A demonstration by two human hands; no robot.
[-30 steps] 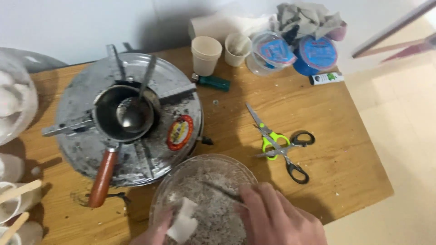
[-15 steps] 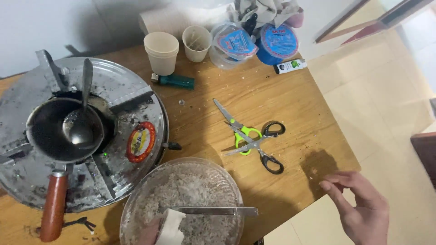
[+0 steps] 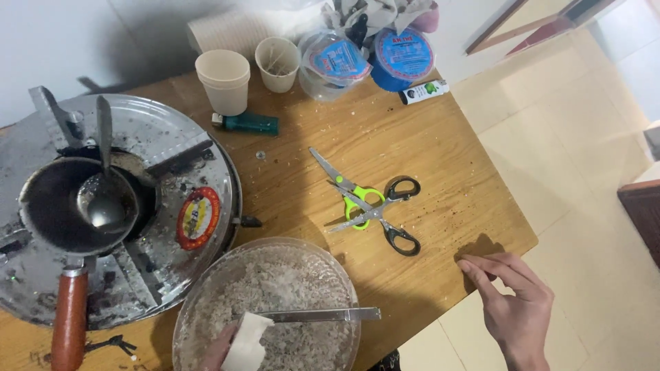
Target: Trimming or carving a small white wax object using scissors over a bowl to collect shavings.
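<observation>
Clear plastic bowl (image 3: 206, 323) of greyish shredded flakes sits at the near edge of the wooden bench (image 3: 447, 172), and it is our landmark. One second ago our right hand (image 3: 512, 302) was at the bowl's right rim; since then it has swung away and now hovers off the bench's corner, well to the right of the bowl, fingers loosely spread and holding nothing. Our left hand (image 3: 223, 350) remains at the bowl's near rim, pinching a small white block (image 3: 246, 342). A flat metal blade (image 3: 316, 315) rests across the flakes, poking past the bowl's right rim. Up and right of the bowl lie two crossed scissors (image 3: 368, 203); to its left stands a round metal stove (image 3: 172, 178) bearing a dark wooden-handled pan (image 3: 48, 213). We judge only one hand is tending the bowl now.
</observation>
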